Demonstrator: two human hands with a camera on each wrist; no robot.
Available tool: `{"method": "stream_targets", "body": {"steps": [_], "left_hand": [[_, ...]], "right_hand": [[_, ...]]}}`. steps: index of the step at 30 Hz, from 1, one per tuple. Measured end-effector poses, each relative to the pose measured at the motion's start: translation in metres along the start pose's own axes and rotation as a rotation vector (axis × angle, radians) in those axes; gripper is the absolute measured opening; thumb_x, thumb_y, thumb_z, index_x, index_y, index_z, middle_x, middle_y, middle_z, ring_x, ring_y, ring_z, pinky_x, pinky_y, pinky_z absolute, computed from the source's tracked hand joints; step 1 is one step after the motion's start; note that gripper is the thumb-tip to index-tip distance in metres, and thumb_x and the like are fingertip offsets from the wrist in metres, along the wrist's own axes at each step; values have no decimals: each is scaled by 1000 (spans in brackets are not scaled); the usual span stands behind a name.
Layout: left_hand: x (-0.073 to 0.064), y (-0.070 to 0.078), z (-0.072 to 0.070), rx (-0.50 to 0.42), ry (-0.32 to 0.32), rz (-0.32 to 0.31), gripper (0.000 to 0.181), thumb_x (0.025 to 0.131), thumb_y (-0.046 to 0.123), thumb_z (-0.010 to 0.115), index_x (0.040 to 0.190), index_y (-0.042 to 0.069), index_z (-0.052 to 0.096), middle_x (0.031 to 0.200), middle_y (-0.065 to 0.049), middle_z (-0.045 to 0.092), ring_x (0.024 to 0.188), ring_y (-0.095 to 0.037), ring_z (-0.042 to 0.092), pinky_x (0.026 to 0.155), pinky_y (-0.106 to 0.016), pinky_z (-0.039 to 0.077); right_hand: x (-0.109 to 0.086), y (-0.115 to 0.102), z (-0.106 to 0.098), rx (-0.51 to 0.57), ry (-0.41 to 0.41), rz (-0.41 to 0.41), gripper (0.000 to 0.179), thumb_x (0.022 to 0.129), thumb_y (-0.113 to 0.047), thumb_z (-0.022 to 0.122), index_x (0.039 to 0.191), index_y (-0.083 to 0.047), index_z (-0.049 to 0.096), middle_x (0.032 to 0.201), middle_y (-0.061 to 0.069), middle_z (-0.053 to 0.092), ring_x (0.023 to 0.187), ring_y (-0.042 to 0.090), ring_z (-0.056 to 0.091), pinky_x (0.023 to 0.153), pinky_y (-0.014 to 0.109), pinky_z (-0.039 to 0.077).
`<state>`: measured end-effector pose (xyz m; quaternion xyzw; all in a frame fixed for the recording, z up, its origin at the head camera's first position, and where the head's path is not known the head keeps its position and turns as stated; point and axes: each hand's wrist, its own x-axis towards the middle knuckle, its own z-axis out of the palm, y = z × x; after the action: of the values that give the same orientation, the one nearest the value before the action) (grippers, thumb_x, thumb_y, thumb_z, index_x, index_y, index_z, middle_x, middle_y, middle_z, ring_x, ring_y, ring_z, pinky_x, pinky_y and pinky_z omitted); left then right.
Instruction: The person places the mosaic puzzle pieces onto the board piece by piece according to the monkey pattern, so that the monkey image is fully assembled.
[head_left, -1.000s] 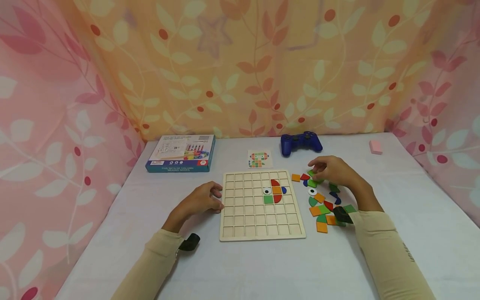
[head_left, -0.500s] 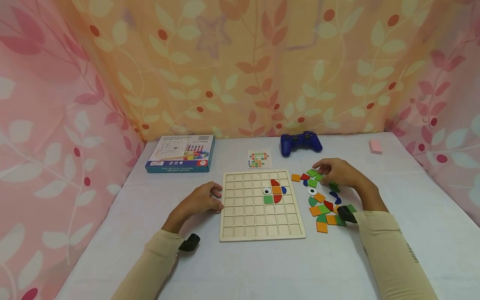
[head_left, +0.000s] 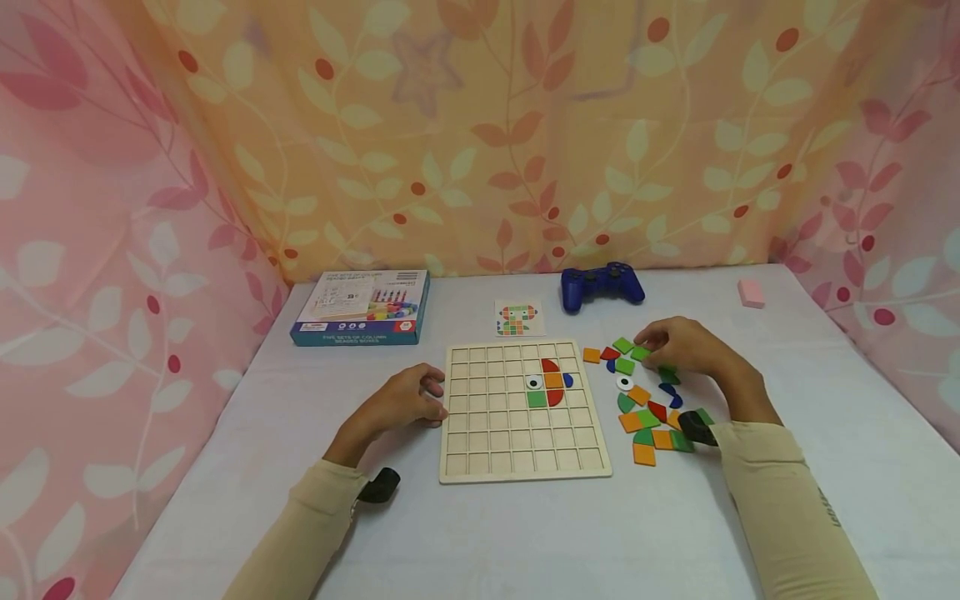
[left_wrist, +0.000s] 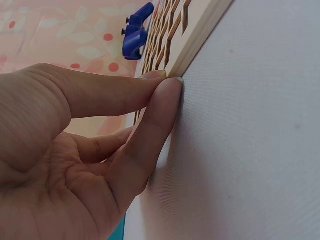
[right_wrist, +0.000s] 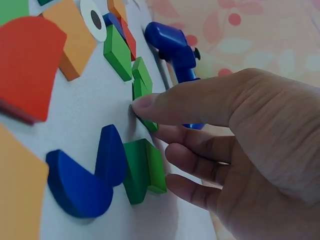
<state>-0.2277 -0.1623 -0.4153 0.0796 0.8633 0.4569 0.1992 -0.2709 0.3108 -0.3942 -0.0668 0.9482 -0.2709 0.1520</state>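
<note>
My left hand (head_left: pixel 401 396) is at the left edge of a wooden grid board (head_left: pixel 491 437). In the left wrist view, its thumb and forefinger pinch the board's rim (left_wrist: pixel 192 45). The board bears an eye disc (head_left: pixel 533 382), an orange square (head_left: pixel 553 380), a green square (head_left: pixel 537 399), two red quarter-round tiles and a blue half-round tile (head_left: pixel 567 380). On the right, my right hand (head_left: pixel 684 346) reaches over loose tiles. Its thumb and forefinger pinch a green tile (right_wrist: pixel 149 124) lying on the table; the thumb hides part of it.
Loose orange, green, red and blue tiles (head_left: pixel 643 454) spread right of the board, with a second eye disc (head_left: pixel 625 383). Behind the board lie a pattern card (head_left: pixel 519 317) and a blue game controller (head_left: pixel 602 286). A flat box (head_left: pixel 362 307) is back left; a pink block (head_left: pixel 751 293) back right.
My right hand has drawn back to the right, and a green tile at its fingertips has shifted right with it. The left hand and the board have stayed in place.
</note>
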Motion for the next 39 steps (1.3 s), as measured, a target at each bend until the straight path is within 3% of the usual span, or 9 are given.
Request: {"method": "stream_targets", "body": {"steps": [7, 11, 17, 24, 39], "left_hand": [[-2, 0, 0, 3, 6, -6, 58, 88, 4, 81, 140, -3, 55, 119, -16, 63, 87, -20, 66, 79, -30, 62], [-2, 0, 0, 5, 3, 0, 58, 88, 4, 81, 140, -4, 55, 119, -16, 62, 88, -20, 66, 80, -30, 62], [-1, 1, 0, -4, -3, 15, 59, 88, 3, 80, 140, -5, 55, 119, -17, 62, 85, -19, 67, 79, -29, 62], [0, 2, 1, 28, 8, 18, 58, 87, 3, 80, 139, -4, 56, 118, -16, 62, 89, -20, 65, 80, -29, 61], [-2, 4, 2, 17, 15, -2, 58, 88, 1, 80, 140, -4, 55, 119, -17, 62, 89, -21, 66, 81, -30, 63]], "right_hand": [[-1, -5, -2, 29, 10, 32, 51, 97, -27, 74, 138, 2, 66, 129, 21, 69, 110, 34, 60, 105, 58, 52], [1, -10, -1, 24, 25, -9, 51, 96, -30, 75, 136, 1, 68, 120, 17, 70, 104, 31, 59, 93, 46, 56], [5, -21, 4, 3, 60, -93, 45, 94, -28, 75, 132, -4, 72, 113, 11, 70, 99, 27, 58, 79, 33, 51], [10, -40, 15, -2, 65, -155, 40, 95, -24, 73, 131, -6, 73, 119, 12, 73, 104, 29, 61, 91, 45, 54], [30, -83, 45, 9, -11, -311, 34, 94, -24, 79, 124, -9, 78, 114, 6, 73, 104, 26, 61, 90, 41, 53]]}}
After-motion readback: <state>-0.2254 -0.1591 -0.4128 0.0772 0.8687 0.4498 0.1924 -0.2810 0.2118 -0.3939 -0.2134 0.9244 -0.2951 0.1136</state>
